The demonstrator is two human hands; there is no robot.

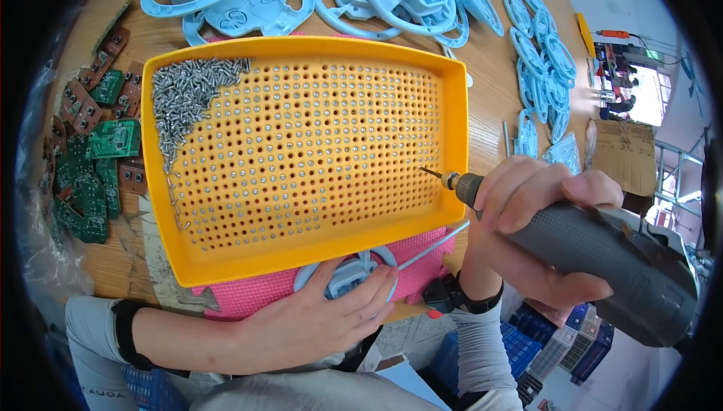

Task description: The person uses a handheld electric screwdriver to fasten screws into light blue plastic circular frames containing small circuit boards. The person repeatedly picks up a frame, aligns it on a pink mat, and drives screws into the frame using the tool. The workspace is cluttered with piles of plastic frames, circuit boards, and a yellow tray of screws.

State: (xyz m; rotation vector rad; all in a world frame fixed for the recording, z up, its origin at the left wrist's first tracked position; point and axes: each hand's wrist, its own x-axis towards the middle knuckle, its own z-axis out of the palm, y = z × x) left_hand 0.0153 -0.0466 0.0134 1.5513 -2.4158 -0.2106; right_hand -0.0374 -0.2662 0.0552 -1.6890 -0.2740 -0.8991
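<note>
Dark electric screwdriver (587,253), right hand (506,249) wrapped round its barrel; likely weighty, best held mid-body. Left hand (320,321) spread over pale-blue plastic shell (344,284) on pink mat (241,298); whether pinching, can't tell. Shell probably light, stiff, slick: take the rim. Beyond, bit (432,173) above yellow tray (454,132); screws (181,95) heaped far left.

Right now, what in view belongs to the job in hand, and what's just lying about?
In the job, it seems:
power screwdriver in the right hand
yellow tray
its screws
light-blue part under the left hand
pink foam mat

Lying about, apparently:
circuit boards
clear plastic bag
cardboard box
other light-blue parts (could be either)
</note>
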